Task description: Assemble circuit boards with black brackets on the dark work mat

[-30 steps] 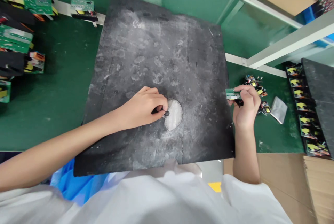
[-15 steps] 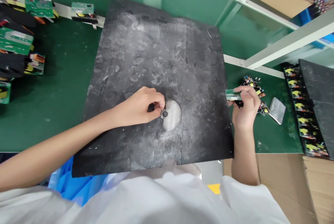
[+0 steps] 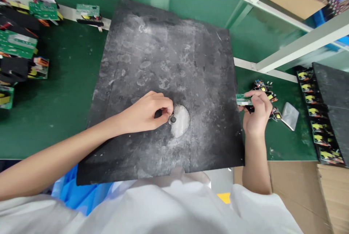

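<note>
A green workbench (image 3: 71, 95) is seen from above, with a square black panel (image 3: 152, 55) filling the centre, its surface scuffed and dusty. Toward 3 o'clock, at the far edge, a row of boards (image 3: 314, 111) with yellow parts is lined up.

The left hand (image 3: 156, 109) is placed just off centre toward 8 o'clock, its fingers curled and the thumb brought near the forefinger; whether anything small is pinched there cannot be told. At 3 o'clock, by the panel's right edge, a circuit board (image 3: 243, 98) is grasped in the right hand (image 3: 259, 112), between fingers and thumb.

For good control, the board should probably be gripped by its edges, with the parts spared any pressure, and the left fingertips steadied near the panel.

Just right of the left fingertips, a pale disc (image 3: 182, 123) is shown, with a dark round spot (image 3: 173, 119) near its 9 o'clock edge. The board's visible face is green with whitish marks; its dark underside is partly hidden by fingers.
</note>
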{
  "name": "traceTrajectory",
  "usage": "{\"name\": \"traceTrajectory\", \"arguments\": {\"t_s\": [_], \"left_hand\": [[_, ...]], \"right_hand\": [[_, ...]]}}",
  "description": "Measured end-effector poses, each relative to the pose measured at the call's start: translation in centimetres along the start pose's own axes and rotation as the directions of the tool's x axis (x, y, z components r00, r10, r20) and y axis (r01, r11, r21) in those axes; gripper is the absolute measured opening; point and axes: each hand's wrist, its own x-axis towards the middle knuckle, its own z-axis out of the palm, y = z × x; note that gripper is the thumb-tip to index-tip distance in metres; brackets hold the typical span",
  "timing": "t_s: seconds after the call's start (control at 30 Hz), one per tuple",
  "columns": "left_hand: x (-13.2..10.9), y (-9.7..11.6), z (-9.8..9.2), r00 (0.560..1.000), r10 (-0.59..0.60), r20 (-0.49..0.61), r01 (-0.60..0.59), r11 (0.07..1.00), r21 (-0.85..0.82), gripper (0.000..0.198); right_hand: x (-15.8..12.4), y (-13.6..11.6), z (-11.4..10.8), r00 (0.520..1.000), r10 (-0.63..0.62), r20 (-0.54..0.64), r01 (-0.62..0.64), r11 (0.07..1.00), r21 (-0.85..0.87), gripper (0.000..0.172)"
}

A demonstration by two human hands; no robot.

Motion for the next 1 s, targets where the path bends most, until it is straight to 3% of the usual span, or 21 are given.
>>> {"name": "traceTrajectory", "arguments": {"t_s": [0.37,0.43,0.53,0.63,0.67,0.73,0.77,0.83,0.9,0.93,1.0], "left_hand": [[0.0,0.1,0.1,0.999,0.024,-0.03,-0.024,1.0,0.019,0.012],[-0.1,0.2,0.4,0.996,0.051,-0.074,-0.048,0.998,0.041,0.012],[-0.4,0.5,1.0,0.981,0.142,-0.132,-0.131,0.987,0.091,0.012],[-0.8,1.0,1.5,0.95,0.262,-0.168,-0.231,0.955,0.184,0.033],[-1.0,1.2,1.7,0.937,0.294,-0.188,-0.256,0.945,0.201,0.041],[-1.2,1.5,1.9,0.905,0.343,-0.252,-0.302,0.935,0.187,0.055],[-1.3,1.7,1.9,0.886,0.359,-0.293,-0.322,0.932,0.169,0.059],[-1.5,1.9,2.0,0.858,0.372,-0.354,-0.348,0.928,0.133,0.062],[-1.6,2.0,2.0,0.855,0.365,-0.368,-0.36,0.929,0.084,0.054],[-1.6,2.0,2.0,0.859,0.357,-0.368,-0.363,0.93,0.057,0.049],[-1.6,2.0,2.0,0.866,0.339,-0.368,-0.36,0.933,0.013,0.042]], "right_hand": [[0.0,0.4,0.0,1.0,0.002,0.016,-0.002,0.999,-0.037,0.014],[-0.4,-0.2,0.4,0.996,0.003,0.087,0.004,0.996,-0.085,0.014],[-1.6,-2.2,1.7,0.955,-0.002,0.298,0.07,0.973,-0.22,0.015],[-2.9,-4.4,4.0,0.852,0.029,0.522,0.085,0.978,-0.193,0.02],[-3.3,-5.0,4.9,0.812,0.064,0.58,0.018,0.991,-0.134,0.022],[-4.1,-5.7,6.8,0.717,0.179,0.674,-0.239,0.971,-0.004,0.026],[-4.5,-5.9,7.6,0.653,0.249,0.715,-0.405,0.913,0.052,0.029],[-5.2,-6.2,9.2,0.499,0.374,0.782,-0.701,0.704,0.11,0.032],[-5.9,-6.5,10.3,0.379,0.459,0.803,-0.865,0.485,0.131,0.033],[-6.2,-6.6,10.7,0.346,0.487,0.802,-0.903,0.405,0.143,0.033],[-6.6,-6.7,11.2,0.324,0.523,0.789,-0.932,0.319,0.172,0.032]]}}
